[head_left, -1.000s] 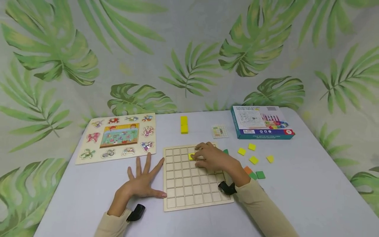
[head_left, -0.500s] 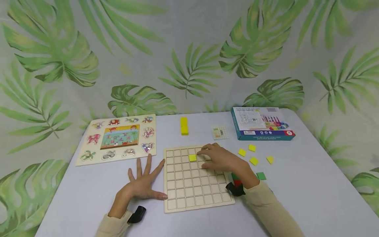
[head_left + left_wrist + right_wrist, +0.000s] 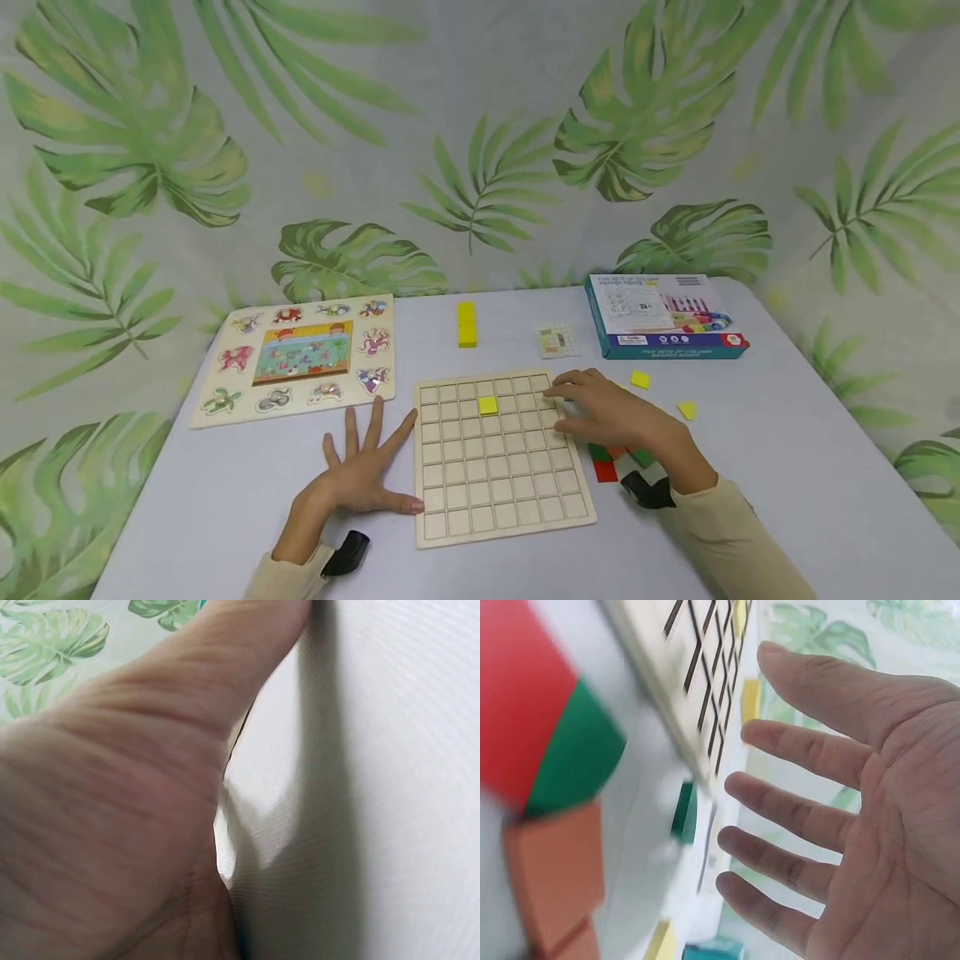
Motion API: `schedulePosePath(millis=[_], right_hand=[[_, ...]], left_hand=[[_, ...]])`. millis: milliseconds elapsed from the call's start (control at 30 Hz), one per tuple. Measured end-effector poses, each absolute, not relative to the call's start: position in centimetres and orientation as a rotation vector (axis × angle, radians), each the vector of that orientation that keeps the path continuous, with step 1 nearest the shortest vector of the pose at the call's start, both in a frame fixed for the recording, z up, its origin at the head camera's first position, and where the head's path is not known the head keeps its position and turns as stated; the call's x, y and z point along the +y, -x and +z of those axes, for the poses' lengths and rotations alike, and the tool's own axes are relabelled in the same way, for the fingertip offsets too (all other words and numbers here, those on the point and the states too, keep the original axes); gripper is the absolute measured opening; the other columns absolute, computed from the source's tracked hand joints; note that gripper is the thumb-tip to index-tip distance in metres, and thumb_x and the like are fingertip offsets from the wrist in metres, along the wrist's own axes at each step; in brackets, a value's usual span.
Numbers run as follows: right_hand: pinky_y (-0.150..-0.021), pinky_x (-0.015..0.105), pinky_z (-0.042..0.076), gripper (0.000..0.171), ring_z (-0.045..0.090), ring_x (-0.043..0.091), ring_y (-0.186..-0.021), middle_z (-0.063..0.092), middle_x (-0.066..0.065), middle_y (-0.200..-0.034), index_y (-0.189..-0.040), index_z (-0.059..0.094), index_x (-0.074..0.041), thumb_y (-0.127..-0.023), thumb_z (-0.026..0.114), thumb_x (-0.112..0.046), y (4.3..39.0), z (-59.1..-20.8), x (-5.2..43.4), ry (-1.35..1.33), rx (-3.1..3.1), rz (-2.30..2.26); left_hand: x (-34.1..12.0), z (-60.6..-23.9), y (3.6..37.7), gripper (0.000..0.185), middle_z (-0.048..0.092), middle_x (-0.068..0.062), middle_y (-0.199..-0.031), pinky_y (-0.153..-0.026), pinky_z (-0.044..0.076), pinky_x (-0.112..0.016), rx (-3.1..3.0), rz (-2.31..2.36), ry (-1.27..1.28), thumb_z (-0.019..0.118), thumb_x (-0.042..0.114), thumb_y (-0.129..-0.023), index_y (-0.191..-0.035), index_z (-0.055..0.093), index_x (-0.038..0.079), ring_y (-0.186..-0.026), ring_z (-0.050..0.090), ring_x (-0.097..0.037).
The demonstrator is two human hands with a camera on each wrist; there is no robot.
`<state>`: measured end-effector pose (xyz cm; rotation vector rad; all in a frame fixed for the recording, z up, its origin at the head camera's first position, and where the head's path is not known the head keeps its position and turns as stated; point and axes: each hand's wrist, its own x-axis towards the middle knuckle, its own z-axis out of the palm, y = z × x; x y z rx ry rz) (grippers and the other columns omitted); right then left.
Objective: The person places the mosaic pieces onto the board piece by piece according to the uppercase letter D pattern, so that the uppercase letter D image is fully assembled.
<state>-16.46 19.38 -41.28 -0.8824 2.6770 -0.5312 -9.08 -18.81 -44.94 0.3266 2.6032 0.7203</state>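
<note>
One yellow tile [image 3: 487,405] is seated in the grid board [image 3: 501,455], toward 12 o'clock; the other cells are unfilled. Left hand [image 3: 362,467] is laid flat, fingers spread, at the board's 9 o'clock. Right hand [image 3: 615,413], fingers relaxed and apparently holding nothing, is held at 3 o'clock over loose tiles [image 3: 640,379].

Yellow tile [image 3: 487,405] (flat) in grid board [image 3: 498,492]

Cream long sleeves [image 3: 731,542], with what looks like black wrist straps [image 3: 347,552].
</note>
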Motion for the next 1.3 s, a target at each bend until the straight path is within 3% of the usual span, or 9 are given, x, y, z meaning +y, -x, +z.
schedulePosePath(millis=[633,933,1067,1300], right_hand=[[-0.104,0.059,0.042,0.048,0.046,0.040,-0.132,0.055,0.016,-0.140,-0.134,0.063,-0.010,-0.093,0.071,-0.033,15.4,-40.0,24.5,0.778,2.668,-0.543],[-0.104,0.060,0.041,0.046,0.049,0.037,-0.130,0.059,0.009,-0.135,-0.129,0.066,-0.015,-0.091,0.072,-0.039,13.9,-41.1,27.8,0.676,2.710,-0.618],[-0.101,0.056,0.045,0.040,0.057,0.030,-0.120,0.065,0.002,-0.124,-0.124,0.068,-0.015,-0.090,0.075,-0.036,13.3,-41.3,28.6,0.714,2.722,-0.654],[-0.087,0.037,0.053,0.034,0.061,0.016,-0.098,0.068,-0.006,-0.109,-0.115,0.070,-0.016,-0.086,0.079,-0.032,12.8,-41.4,30.4,0.727,2.686,-0.719]], left_hand=[[-18.9,-44.8,8.8,0.128,-0.029,-0.022,-0.160,-0.094,-0.022,-0.081,2.615,0.718,-0.324,0.083,0.067,-0.064,-0.162,0.009,0.028,-0.135,-0.038,-0.058],[-18.9,-44.8,9.2,0.127,-0.028,-0.022,-0.161,-0.095,-0.021,-0.081,2.615,0.713,-0.340,0.084,0.065,-0.065,-0.162,0.011,0.027,-0.137,-0.036,-0.057],[-18.8,-44.8,9.0,0.128,-0.028,-0.022,-0.161,-0.095,-0.021,-0.081,2.614,0.706,-0.324,0.084,0.065,-0.064,-0.162,0.011,0.028,-0.137,-0.036,-0.057],[-18.7,-44.8,8.9,0.127,-0.028,-0.022,-0.161,-0.096,-0.019,-0.082,2.620,0.683,-0.335,0.083,0.066,-0.065,-0.162,0.010,0.028,-0.137,-0.036,-0.056]])
